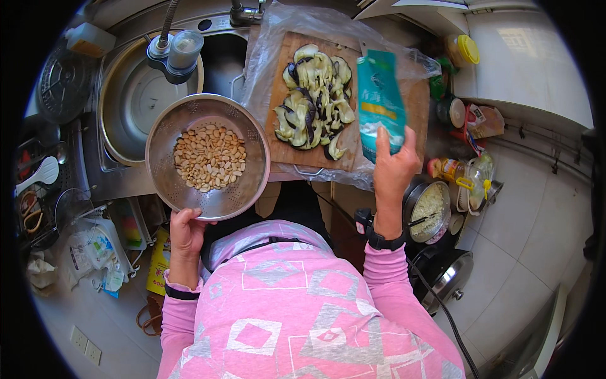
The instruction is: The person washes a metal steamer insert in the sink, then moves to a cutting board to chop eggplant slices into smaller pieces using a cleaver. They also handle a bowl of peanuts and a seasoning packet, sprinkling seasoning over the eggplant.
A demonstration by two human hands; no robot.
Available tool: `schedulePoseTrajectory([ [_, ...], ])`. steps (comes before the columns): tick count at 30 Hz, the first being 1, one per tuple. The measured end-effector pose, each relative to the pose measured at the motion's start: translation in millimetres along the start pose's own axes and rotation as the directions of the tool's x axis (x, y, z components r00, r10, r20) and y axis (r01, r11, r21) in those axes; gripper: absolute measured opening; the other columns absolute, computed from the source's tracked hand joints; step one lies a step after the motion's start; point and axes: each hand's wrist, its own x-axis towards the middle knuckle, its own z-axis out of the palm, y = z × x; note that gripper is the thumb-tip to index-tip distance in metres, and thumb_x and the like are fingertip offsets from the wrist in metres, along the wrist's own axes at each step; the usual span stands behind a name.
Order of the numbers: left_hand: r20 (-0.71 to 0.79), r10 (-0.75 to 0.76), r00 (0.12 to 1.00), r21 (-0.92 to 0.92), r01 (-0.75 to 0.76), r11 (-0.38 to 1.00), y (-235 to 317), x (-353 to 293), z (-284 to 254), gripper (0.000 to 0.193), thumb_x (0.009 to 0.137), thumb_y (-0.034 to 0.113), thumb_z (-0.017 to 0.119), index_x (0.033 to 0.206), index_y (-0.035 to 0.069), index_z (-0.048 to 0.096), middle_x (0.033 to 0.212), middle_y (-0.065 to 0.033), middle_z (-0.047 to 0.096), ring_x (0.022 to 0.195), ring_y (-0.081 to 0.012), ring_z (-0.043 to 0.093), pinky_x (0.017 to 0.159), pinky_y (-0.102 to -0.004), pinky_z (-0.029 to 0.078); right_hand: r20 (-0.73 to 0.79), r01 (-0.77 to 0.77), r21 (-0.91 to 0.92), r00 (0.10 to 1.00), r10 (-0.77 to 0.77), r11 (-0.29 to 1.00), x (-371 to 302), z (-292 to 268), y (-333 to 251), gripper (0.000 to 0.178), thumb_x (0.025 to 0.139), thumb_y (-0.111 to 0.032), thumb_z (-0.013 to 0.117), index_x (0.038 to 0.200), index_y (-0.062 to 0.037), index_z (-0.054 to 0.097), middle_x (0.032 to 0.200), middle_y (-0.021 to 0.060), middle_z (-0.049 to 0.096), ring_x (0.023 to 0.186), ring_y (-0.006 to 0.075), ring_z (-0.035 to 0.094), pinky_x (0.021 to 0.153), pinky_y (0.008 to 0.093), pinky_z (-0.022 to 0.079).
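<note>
My left hand [187, 235] grips the near rim of a perforated metal colander [252, 158], thumb over the edge. Shelled peanuts [210, 157] lie in a loose heap on its bottom. In my right hand [396, 161] is a teal packet [380, 95] with a yellow band, pinched at its near end and held over the right side of the board. Sliced eggplant [314, 101] with dark skin and pale flesh is spread over the wooden cutting board [346, 165], left of the packet.
A large metal basin [108, 120] sits in the sink at left, under the faucet [166, 31]. Clear plastic film [262, 63] lies under the board. At right stand a pan [430, 205] of pale shreds with chopsticks, an oil bottle [481, 174] and a lidded wok [451, 278].
</note>
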Motion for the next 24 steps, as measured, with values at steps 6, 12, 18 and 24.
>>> schedulePoseTrajectory([
  [6, -0.024, 0.014, 1.000, 0.014, -0.013, 1.000, 1.2, 2.6, -2.5, 0.050, 0.073, 0.000, 0.051, 0.123, -0.008, 0.049, 0.103, -0.0192, 0.065, 0.075, -0.0314, 0.068, 0.054, -0.0391, 0.057, 0.031, -0.062, -0.136, 0.997, 0.067, 0.989, 2.7, 16.4, 14.3, 0.025, 0.086, -0.022, 0.070, 0.103, -0.0043, 0.063, 0.079, 0.0158, 0.069, 0.070, 0.0257, 0.066, 0.066, 0.0381, 0.051],
  [12, -0.003, -0.006, 1.000, -0.003, 0.006, 1.000, 1.2, 6.9, -5.4, 0.053, 0.073, -0.001, 0.051, 0.125, -0.010, 0.046, 0.103, -0.0193, 0.064, 0.077, -0.0316, 0.068, 0.055, -0.0404, 0.059, -0.101, -0.044, 0.041, 0.994, 0.048, 0.998, -10.7, 7.6, 12.2, 0.023, 0.086, -0.019, 0.070, 0.103, -0.0053, 0.062, 0.079, 0.0178, 0.068, 0.070, 0.0340, 0.066, 0.064, 0.0405, 0.050],
  [18, 0.005, -0.018, 1.000, 0.016, 0.018, 1.000, 1.0, 8.4, -5.2, 0.052, 0.073, 0.000, 0.052, 0.124, -0.010, 0.047, 0.102, -0.0185, 0.064, 0.076, -0.0313, 0.068, 0.056, -0.0408, 0.058, 0.076, -0.100, -0.025, 0.992, 0.102, 0.995, -37.7, -6.5, 12.7, 0.022, 0.087, -0.016, 0.070, 0.102, -0.0021, 0.062, 0.079, 0.0206, 0.066, 0.070, 0.0337, 0.066, 0.065, 0.0392, 0.050],
  [24, 0.004, -0.020, 1.000, 0.016, 0.020, 1.000, 2.9, 9.5, -2.7, 0.051, 0.073, 0.000, 0.052, 0.123, -0.010, 0.048, 0.102, -0.0186, 0.064, 0.076, -0.0313, 0.068, 0.056, -0.0411, 0.058, 0.096, -0.177, 0.006, 0.980, 0.176, 0.984, -69.5, -22.9, 9.8, 0.022, 0.089, -0.014, 0.069, 0.104, 0.0009, 0.063, 0.081, 0.0078, 0.067, 0.073, 0.0109, 0.059, 0.069, 0.0297, 0.050],
])
